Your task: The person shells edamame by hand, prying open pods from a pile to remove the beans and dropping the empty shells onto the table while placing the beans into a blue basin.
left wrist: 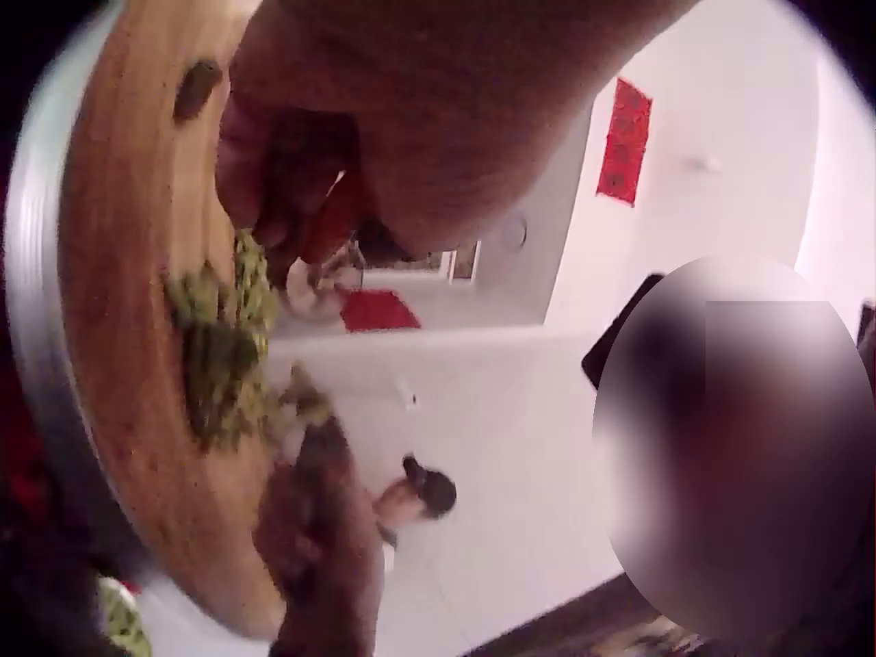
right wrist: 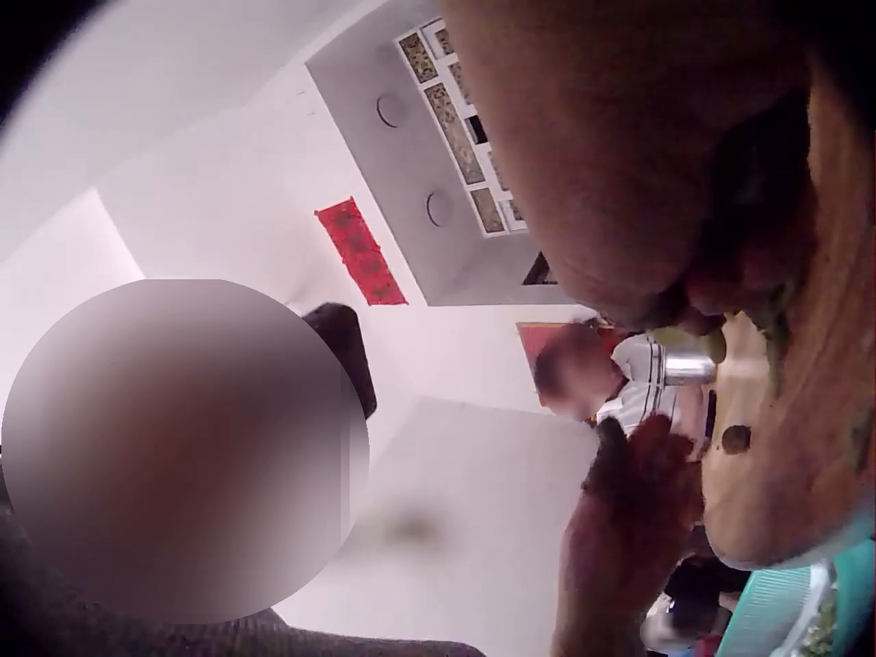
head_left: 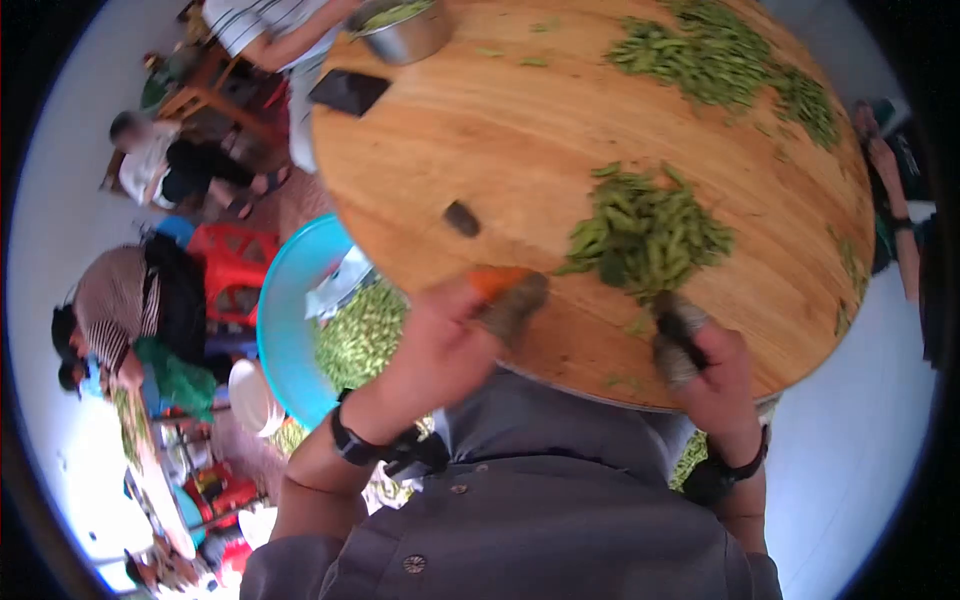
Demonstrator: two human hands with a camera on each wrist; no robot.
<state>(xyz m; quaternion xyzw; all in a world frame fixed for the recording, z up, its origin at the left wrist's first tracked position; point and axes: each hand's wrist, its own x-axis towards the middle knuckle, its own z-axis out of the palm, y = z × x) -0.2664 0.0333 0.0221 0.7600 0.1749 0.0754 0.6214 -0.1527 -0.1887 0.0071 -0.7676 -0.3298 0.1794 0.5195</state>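
Observation:
Green pods lie in a loose pile near the table's front edge. My right hand, with grey and dark finger coverings, is at the pile's near side; in the right wrist view a greenish pod shows at its fingertips, apparently pinched. My left hand hovers over the table edge, left of the pile, its fingers loosely bent, with orange and grey coverings; nothing is visible in it. In the right wrist view a blurred greenish thing shows left of my left hand.
The round wooden table also bears a larger pod heap, a metal bowl, a black object and a small dark piece. Below its left edge stands a turquoise basin of light green contents. People sit around.

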